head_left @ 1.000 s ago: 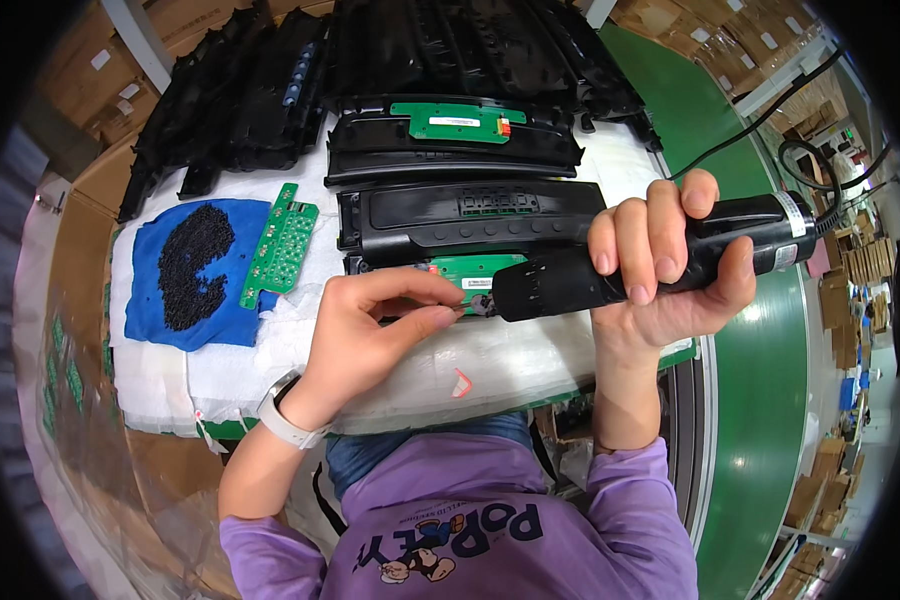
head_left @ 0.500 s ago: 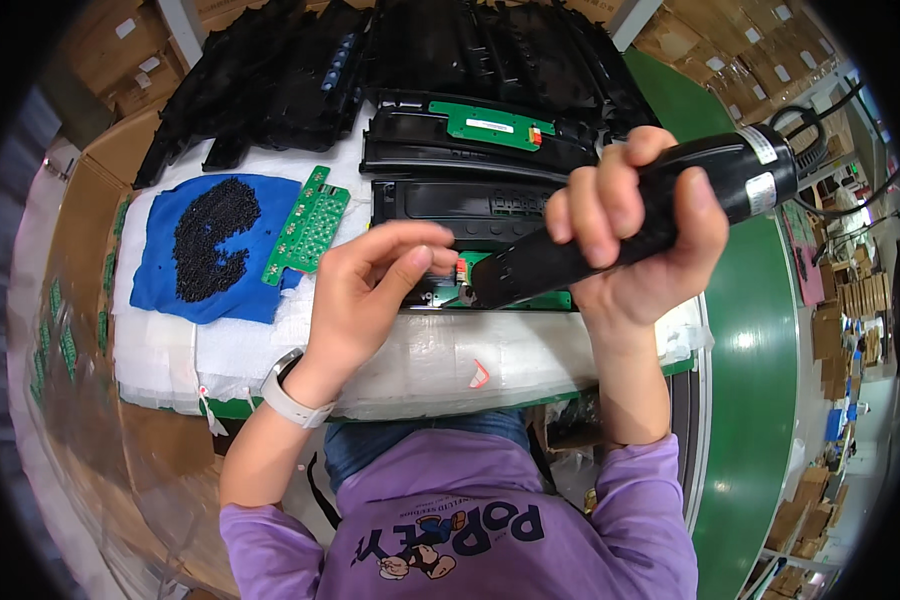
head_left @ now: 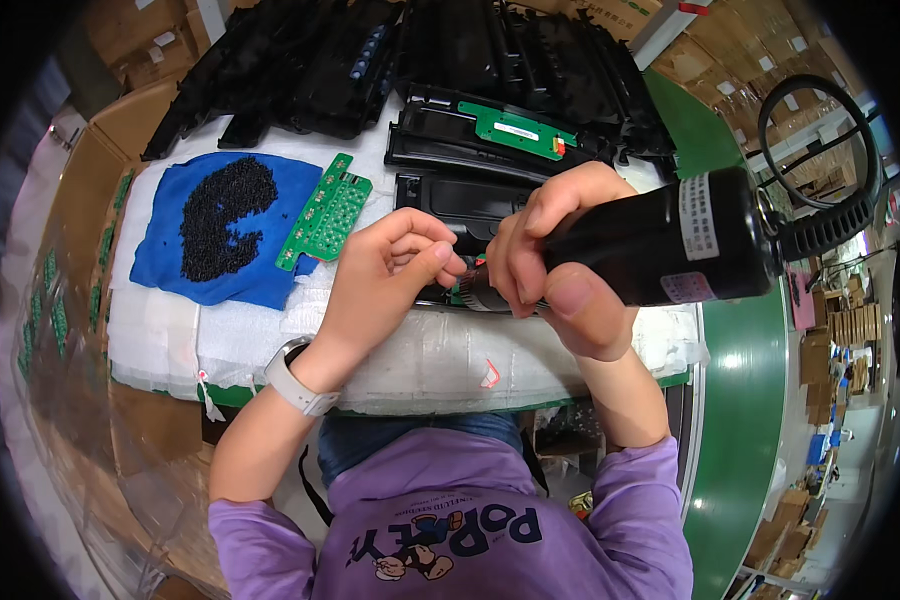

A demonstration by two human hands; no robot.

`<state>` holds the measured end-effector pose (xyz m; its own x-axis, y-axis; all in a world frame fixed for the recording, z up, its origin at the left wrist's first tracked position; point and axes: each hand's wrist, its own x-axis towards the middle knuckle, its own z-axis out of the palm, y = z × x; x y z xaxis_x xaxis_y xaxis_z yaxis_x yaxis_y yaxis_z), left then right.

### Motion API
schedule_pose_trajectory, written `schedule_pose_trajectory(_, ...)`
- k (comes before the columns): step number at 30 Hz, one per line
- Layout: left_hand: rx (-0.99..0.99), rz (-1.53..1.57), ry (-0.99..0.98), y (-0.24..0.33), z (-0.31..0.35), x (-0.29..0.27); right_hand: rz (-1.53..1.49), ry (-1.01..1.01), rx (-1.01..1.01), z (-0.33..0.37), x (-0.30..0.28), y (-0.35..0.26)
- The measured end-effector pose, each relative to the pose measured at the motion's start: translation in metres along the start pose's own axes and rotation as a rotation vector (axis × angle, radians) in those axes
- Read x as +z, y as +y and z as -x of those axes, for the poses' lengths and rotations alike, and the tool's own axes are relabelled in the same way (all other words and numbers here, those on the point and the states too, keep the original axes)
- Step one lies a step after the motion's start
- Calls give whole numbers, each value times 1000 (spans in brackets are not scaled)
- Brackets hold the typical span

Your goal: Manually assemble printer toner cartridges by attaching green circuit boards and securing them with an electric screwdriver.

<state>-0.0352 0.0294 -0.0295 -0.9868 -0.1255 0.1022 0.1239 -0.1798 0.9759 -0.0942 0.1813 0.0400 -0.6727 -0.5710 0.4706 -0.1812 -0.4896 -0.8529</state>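
My right hand (head_left: 580,290) is wrapped round a black electric screwdriver (head_left: 660,240). Its tip end points down and left toward a black plastic panel (head_left: 435,200) on the padded table. My left hand (head_left: 380,280) is beside that tip, thumb and fingertips pinched together; whatever they hold is too small to make out. Most of the panel's near part, with a green circuit board in it, is hidden by my hands. To the left lies a loose green circuit board (head_left: 328,215), its edge over a blue cloth (head_left: 165,255). A pile of small black screws (head_left: 215,235) is spread on the cloth.
Beyond the panel lies another black panel (head_left: 430,145) carrying a green circuit board (head_left: 485,122). Stacked black plastic parts (head_left: 450,50) fill the far side. The screwdriver's black cable (head_left: 835,235) loops at right. A cardboard box (head_left: 110,130) stands at left.
My right hand has turned the screwdriver, its rear end swinging lower and nearer the camera. The left fingers have closed into a tighter pinch. The whole view has shifted slightly.
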Motion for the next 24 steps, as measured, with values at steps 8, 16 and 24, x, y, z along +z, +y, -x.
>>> schedule_pose_trajectory(8, -45, 69, 21, -11, 0, 1, 178, -253, 7, -7, 5, 5)
schedule_pose_trajectory(16, -41, 126, 72, -10, 2, 4, 117, -197, 41, -7, 14, 5)
schedule_pose_trajectory(24, 6, 5, 61, -9, 4, 9, 14, -160, -43, -6, -6, 5)
